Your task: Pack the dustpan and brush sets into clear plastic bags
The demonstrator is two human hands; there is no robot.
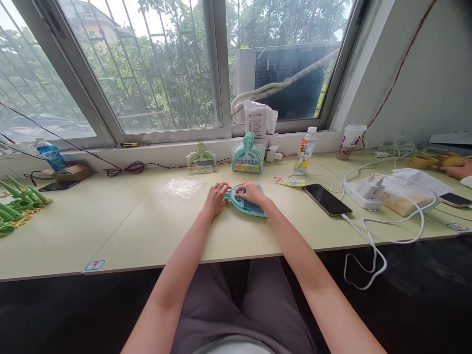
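A teal mini dustpan (pixel 249 210) lies flat on the table in front of me, handle to the left, with a small brush (pixel 254 195) of bluish bristles set in it. My left hand (pixel 216 198) is closed round the handle end. Over the top of the set, my right hand (pixel 251 191) has its bent fingers and thumb on the brush's upper part, partly covering it. A crumpled clear plastic bag (pixel 180 188) is to the left. The yellow label card (pixel 289 182) lies to the right of the set.
Against the sill stand a wrapped green dustpan set (pixel 201 160) and teal sets (pixel 248 156). Rightward are a drink bottle (pixel 305 151), a phone (pixel 327 199), chargers (pixel 368 189) and looping white cables. Green plastic parts (pixel 20 201) lie far left. Another person's hand (pixel 457 169) shows far right.
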